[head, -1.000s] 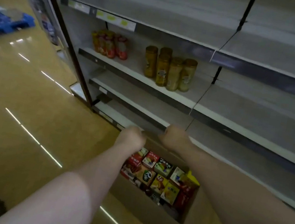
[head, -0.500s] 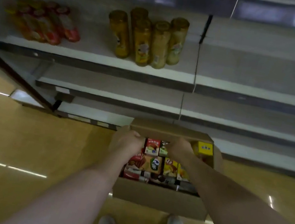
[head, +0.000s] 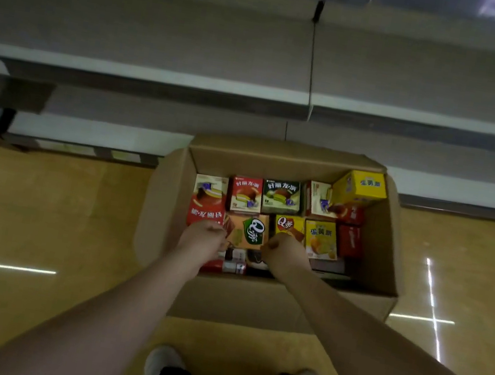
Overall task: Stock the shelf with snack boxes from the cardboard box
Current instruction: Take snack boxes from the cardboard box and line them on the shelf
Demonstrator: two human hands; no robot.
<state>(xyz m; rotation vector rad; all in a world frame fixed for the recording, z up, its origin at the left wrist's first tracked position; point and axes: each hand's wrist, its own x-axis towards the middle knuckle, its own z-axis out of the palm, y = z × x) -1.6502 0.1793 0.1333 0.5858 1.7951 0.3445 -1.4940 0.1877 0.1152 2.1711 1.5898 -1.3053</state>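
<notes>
An open cardboard box (head: 283, 160) stands on the floor below the shelves, packed with several snack boxes in red, green and yellow. Both my hands reach into its near half. An orange snack box (head: 248, 231) with a green Q logo lies between them. My left hand (head: 203, 239) curls its fingers at that box's left edge, and my right hand (head: 286, 252) does the same at its right edge. A yellow box (head: 361, 185) sticks up in the far right corner.
Bare grey shelves (head: 134, 72) run across the top of the view, with a lower shelf (head: 101, 133) just behind the carton. Yellow floor (head: 38, 217) lies on both sides. My shoes (head: 159, 361) stand right in front of the carton.
My view has tipped down onto the carton. My hands left the carton's far rim and came back into it, closing on the sides of the orange snack box.
</notes>
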